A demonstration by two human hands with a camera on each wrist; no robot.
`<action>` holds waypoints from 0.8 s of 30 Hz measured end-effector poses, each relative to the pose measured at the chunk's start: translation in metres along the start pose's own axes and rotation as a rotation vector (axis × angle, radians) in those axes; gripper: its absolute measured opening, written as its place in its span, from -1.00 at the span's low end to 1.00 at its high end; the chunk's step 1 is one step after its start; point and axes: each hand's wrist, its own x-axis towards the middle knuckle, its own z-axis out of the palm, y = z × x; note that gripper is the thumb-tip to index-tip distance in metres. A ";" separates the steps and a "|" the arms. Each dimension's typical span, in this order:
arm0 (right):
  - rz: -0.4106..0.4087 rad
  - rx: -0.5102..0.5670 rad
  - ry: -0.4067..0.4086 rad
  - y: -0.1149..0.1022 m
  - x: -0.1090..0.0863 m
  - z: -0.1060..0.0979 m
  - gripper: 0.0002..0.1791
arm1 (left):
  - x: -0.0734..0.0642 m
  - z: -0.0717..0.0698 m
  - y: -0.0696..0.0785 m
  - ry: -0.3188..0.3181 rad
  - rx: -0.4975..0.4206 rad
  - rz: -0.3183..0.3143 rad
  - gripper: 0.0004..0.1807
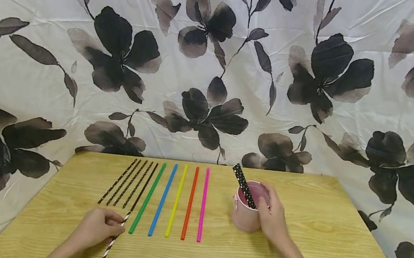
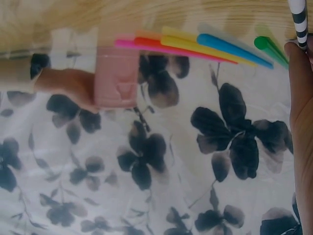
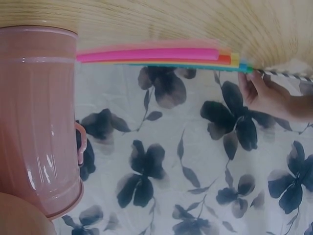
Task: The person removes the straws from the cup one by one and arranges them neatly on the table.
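Observation:
My left hand (image 1: 97,226) pinches a black-and-white striped straw (image 1: 104,255) low over the table, its far end meeting the near end of a dark straw (image 1: 145,187). In the left wrist view the striped straw (image 2: 299,22) shows at the upper right edge, beside the fingers. My right hand (image 1: 273,216) grips the rim and right side of a small pink bucket (image 1: 244,220), thumb toward the front. Black straws with white dots (image 1: 244,184) lean out of the bucket to the left. In the right wrist view the ribbed bucket wall (image 3: 39,112) fills the left side.
Right of the dark straw lie green (image 1: 147,201), blue (image 1: 163,199), yellow (image 1: 176,201), red (image 1: 190,203) and pink (image 1: 203,205) straws in a row. Several dotted black straws (image 1: 123,182) lie to its left. A flower-printed cloth (image 1: 216,67) hangs behind the wooden table (image 1: 320,210).

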 end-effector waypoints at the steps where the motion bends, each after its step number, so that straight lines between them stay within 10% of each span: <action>1: 0.000 0.000 -0.001 0.000 0.000 0.000 -0.59 | 0.000 0.000 0.000 -0.006 0.001 -0.002 -0.67; 24: -0.006 0.026 0.011 -0.024 -0.002 -0.003 -0.59 | 0.000 -0.003 -0.002 -0.025 -0.018 0.000 -0.67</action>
